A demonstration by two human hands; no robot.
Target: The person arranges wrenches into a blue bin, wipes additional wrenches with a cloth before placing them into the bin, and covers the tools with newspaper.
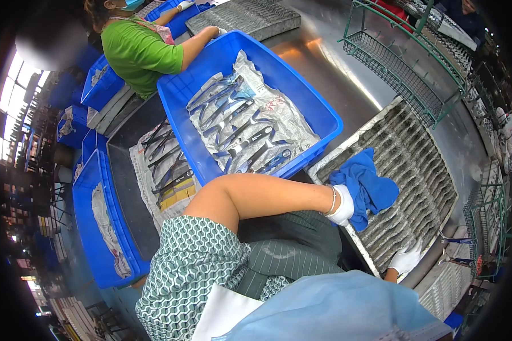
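Blue cloth (381,186), bunched and deeply creased, lies at three o'clock over a grimy, ridged tray (424,170), held in the left hand (342,206), fingers hidden by folds. At four, the right hand (407,258) meets the tray's edge, fingers extended; whether it grips, I can't tell. Toward twelve, a blue bin (308,96) holds tools (246,141).

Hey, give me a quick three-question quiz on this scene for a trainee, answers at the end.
1. What is the left hand touching? A: green wire rack; B: blue cloth; C: face mask.
2. True or false: the right hand is at the edge of the ridged tray.
3. Fill in: the tools in the large blue bin lie on ____.

Key: 1. B; 2. True; 3. paper.
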